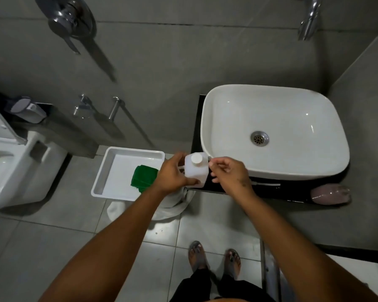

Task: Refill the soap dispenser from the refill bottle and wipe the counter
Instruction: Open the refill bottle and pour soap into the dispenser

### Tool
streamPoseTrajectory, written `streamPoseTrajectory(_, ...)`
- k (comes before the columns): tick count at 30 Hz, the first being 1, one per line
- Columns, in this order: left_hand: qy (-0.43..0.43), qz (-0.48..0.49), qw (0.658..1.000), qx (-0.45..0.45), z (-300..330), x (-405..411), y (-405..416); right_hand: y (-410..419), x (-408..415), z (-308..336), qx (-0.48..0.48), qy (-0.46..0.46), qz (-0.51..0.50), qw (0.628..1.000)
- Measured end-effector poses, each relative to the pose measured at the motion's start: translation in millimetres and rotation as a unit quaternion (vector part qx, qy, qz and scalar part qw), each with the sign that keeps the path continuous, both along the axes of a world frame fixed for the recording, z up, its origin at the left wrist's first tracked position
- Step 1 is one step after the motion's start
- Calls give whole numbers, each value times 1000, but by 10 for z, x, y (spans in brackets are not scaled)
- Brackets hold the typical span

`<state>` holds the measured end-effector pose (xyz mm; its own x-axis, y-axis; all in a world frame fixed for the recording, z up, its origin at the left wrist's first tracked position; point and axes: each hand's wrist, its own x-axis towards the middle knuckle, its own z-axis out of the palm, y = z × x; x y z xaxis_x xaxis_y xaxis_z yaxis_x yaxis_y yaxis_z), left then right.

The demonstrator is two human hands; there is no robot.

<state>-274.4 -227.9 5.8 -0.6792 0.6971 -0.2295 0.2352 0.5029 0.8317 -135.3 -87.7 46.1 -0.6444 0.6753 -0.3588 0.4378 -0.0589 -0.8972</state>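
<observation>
Two hands are seen from the head view, both raised at the front left corner of the black counter [268, 187]. A white refill bottle [195, 171] with a white screw cap [196, 158] is gripped by the left hand [172, 174]: the fingers are wrapped around the bottle's left side and the thumb is pressed across its lower front. The bottle is held upright, just beside the rim of the white basin [275, 168]. Whether its base rests on the counter edge cannot be told, as the base is partly hidden. The right hand [229, 173] is held loosely curled to the right of the bottle, with the fingertips [212, 164] close to the bottle's shoulder; no object is held in it, and contact with the bottle cannot be confirmed.

A pinkish, translucent container [331, 194], possibly the soap dispenser, is seen lying at the right end of the counter, in front of the basin and well apart from the hands. Its form is blurred.

A white tray [127, 152] is positioned to the left of the counter, at a lower level. A folded green cloth [143, 176] is placed in the tray's right half and is partly covered by the left wrist. A white bag or cloth [175, 203] is bunched beneath the tray. A white toilet [9, 162] is located at the far left.
</observation>
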Motion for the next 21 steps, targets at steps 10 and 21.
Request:
streamPoseTrajectory(10,56,-9,997,44,417,336,10,287,-142,1253,365,-120,363,849)
streamPoseTrajectory(21,64,28,995,72,619,437,89,377,-69,1594,465,-103,370,798)
